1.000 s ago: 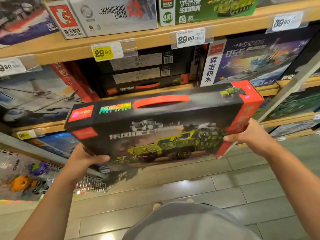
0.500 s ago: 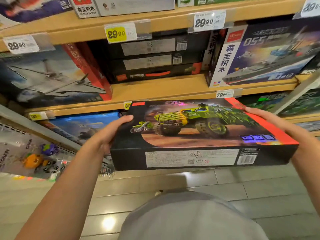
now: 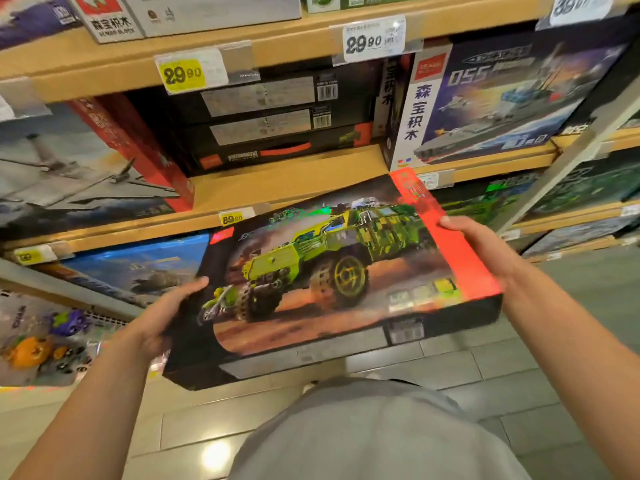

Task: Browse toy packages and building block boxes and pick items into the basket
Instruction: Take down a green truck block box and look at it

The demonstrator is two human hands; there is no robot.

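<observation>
Hands (image 3: 162, 317) gripping tilted truck box (image 3: 332, 271) ends.

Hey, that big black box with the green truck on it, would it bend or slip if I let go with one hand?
The truck box looks stiff: its edges stay straight between the left hand and right hand. Its glossy, already tilted face could probably slide or tip.

Views: one only, the head camera, so no scene part is shared with a second view.
Position: worn at head height, above the person's grey shirt (image 3: 374, 434).
Facing: forward and down — toward the wooden shelves (image 3: 277, 181) and the tiled floor (image 3: 485, 368).
Nearness: close; the building block box (image 3: 332, 271) fills the middle, both forearms reaching in from the bottom corners.
Lens: wide-angle — shelf edges bow and tilt toward the frame edges.
</observation>
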